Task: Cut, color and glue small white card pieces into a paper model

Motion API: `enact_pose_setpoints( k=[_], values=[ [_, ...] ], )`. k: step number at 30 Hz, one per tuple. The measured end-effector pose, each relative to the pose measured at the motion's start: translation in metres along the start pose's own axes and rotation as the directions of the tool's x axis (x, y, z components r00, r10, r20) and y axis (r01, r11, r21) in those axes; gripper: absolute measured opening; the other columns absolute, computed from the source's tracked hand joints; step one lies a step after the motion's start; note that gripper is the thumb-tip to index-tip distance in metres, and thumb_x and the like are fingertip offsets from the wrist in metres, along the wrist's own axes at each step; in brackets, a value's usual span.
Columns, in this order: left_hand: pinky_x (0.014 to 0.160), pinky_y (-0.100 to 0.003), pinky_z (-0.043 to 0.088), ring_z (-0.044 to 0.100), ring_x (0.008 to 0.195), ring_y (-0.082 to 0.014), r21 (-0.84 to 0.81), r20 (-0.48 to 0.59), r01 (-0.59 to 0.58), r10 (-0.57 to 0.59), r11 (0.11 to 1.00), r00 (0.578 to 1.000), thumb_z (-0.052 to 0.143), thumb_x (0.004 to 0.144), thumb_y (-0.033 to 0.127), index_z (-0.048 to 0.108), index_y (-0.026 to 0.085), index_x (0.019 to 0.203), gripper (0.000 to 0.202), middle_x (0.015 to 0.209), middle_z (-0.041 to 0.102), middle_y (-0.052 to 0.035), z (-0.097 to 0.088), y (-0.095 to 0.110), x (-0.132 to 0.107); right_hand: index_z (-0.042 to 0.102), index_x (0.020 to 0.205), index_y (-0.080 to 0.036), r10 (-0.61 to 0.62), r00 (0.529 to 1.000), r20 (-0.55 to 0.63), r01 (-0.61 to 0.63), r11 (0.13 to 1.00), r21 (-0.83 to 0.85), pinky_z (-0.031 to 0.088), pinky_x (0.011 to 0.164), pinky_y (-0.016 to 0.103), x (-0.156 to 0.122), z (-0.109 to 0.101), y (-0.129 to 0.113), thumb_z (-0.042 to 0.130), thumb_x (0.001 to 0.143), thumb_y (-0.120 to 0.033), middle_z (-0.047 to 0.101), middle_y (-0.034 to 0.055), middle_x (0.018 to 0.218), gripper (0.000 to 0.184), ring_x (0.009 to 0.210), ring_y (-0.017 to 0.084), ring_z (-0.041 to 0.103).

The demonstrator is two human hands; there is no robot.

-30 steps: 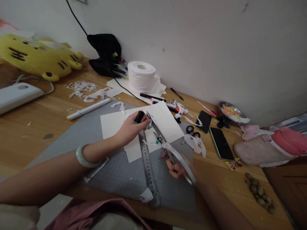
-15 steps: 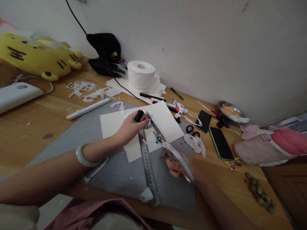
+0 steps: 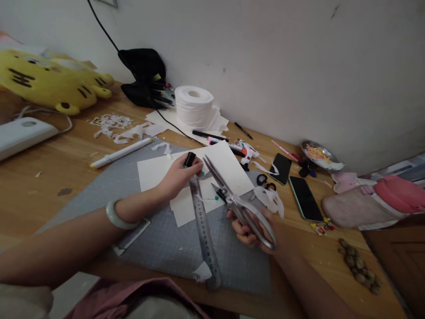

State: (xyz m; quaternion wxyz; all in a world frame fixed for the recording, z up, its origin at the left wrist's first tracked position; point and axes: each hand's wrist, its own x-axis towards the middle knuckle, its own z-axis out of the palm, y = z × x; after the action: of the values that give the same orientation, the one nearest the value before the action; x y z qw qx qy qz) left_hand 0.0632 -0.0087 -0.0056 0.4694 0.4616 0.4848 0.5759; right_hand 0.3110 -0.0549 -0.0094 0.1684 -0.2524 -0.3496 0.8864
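My left hand [image 3: 177, 177] is closed round a small black marker [image 3: 189, 159] and rests on the white paper [image 3: 229, 168] that lies on the grey cutting mat [image 3: 166, 248]. My right hand [image 3: 252, 228] grips the handles of large metal scissors [image 3: 232, 199], whose blades point up and left over the paper toward the marker. A metal ruler [image 3: 204, 230] lies on the mat between my hands. I wear a pale green bangle [image 3: 116, 217] on my left wrist.
On the wooden desk lie a white marker [image 3: 121, 152], paper scraps [image 3: 113, 124], a toilet roll [image 3: 194, 106], a black pen pouch [image 3: 146, 77], a glue gun [image 3: 247, 153], small black scissors [image 3: 265, 181], two phones [image 3: 305, 197], a yellow plush toy [image 3: 49, 79] and a metal dish [image 3: 317, 153].
My right hand has turned the scissors a little, so the handles now show more fully. My left hand with the marker has stayed almost still on the paper.
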Motion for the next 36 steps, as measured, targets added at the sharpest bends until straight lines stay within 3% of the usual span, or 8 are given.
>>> enact_pose_setpoints(
  k=[9, 17, 21, 28, 36],
  values=[
    [0.062, -0.025, 0.045, 0.051, 0.063, -0.0107, -0.292, -0.042, 0.151, -0.170, 0.944, 0.985, 0.074, 0.056, 0.022, 0.047, 0.017, 0.062, 0.028, 0.066, 0.050, 0.0035, -0.002, -0.005, 0.010, 0.058, 0.101, -0.018, 0.016, 1.000, 0.008, -0.016, 1.000, -0.006, 0.008, 0.036, 0.015, 0.001, -0.003, 0.001, 0.065, 0.075, -0.055, 0.036, -0.0084, 0.061, 0.046, 0.039, 0.001, 0.020],
    [0.061, -0.023, 0.044, 0.055, 0.065, -0.0103, -0.229, -0.058, 0.096, -0.112, 0.969, 0.992, 0.074, 0.059, 0.020, 0.051, 0.017, 0.070, 0.026, 0.076, 0.058, 0.0018, -0.006, -0.008, 0.014, 0.056, 0.099, -0.019, 0.048, 0.999, 0.001, -0.048, 0.999, -0.019, 0.007, 0.036, 0.015, 0.003, -0.006, 0.002, 0.065, 0.075, -0.053, 0.034, -0.0100, 0.058, 0.042, 0.038, 0.001, 0.017],
    [0.058, -0.023, 0.043, 0.055, 0.065, -0.0092, -0.219, -0.108, 0.055, -0.080, 0.974, 0.991, 0.074, 0.057, 0.019, 0.050, 0.018, 0.075, 0.029, 0.087, 0.059, 0.0008, -0.008, -0.006, 0.013, 0.055, 0.097, -0.019, 0.082, 0.994, -0.074, -0.085, 0.996, -0.034, 0.006, 0.036, 0.014, 0.003, -0.003, 0.001, 0.065, 0.074, -0.051, 0.034, -0.0105, 0.056, 0.041, 0.037, 0.001, 0.015],
    [0.063, -0.023, 0.042, 0.052, 0.067, -0.0086, -0.342, -0.062, 0.035, -0.059, 0.939, 0.996, 0.073, 0.055, 0.013, 0.042, 0.018, 0.067, 0.033, 0.081, 0.060, 0.0010, -0.007, 0.002, 0.012, 0.056, 0.094, -0.019, 0.099, 0.987, -0.126, -0.109, 0.992, -0.069, 0.005, 0.035, 0.015, 0.003, 0.005, -0.003, 0.070, 0.069, -0.050, 0.034, -0.0113, 0.054, 0.043, 0.036, 0.000, 0.016],
    [0.062, -0.023, 0.039, 0.051, 0.066, -0.0092, -0.299, -0.083, -0.011, -0.015, 0.954, 0.996, 0.071, 0.056, 0.015, 0.043, 0.019, 0.069, 0.031, 0.081, 0.059, 0.0010, -0.010, -0.001, 0.015, 0.055, 0.094, -0.020, 0.100, 0.986, -0.131, -0.112, 0.990, -0.087, 0.007, 0.035, 0.015, 0.002, 0.006, -0.004, 0.069, 0.070, -0.051, 0.035, -0.0108, 0.055, 0.042, 0.036, 0.001, 0.016]
  ],
)
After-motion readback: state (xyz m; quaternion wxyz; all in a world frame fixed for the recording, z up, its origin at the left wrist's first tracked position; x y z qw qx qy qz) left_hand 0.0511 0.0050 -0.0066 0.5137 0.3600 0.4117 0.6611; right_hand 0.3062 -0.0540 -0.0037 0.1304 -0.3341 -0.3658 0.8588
